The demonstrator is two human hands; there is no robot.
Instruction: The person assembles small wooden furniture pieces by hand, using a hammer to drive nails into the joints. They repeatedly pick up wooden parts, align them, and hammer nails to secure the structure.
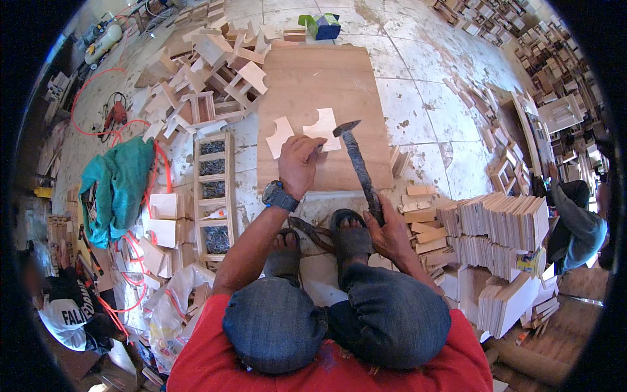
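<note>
My right hand (390, 230) is wrapped round the lower handle of a hammer (359, 170), whose dark head is raised over the plywood board (326, 78). Over the near part of the board, my left hand (299, 163) is pinched closed, with a small dark thing at its fingertips, too small to name. Beyond it lie two pale wood pieces with curved cut-outs, a left piece (280, 134) partly behind the hand and a right piece (320, 127) close to the hammer head. A pair of pincers (313, 232) rests between my feet.
To the left stands a wooden compartment tray (230, 189) holding dark nails. Assembled wooden parts (212, 49) are heaped at far left, near a green sack (117, 186) and orange hose (72, 108). Stacked panels (490, 228) stand right. Two people (578, 225) sit nearby, one each side.
</note>
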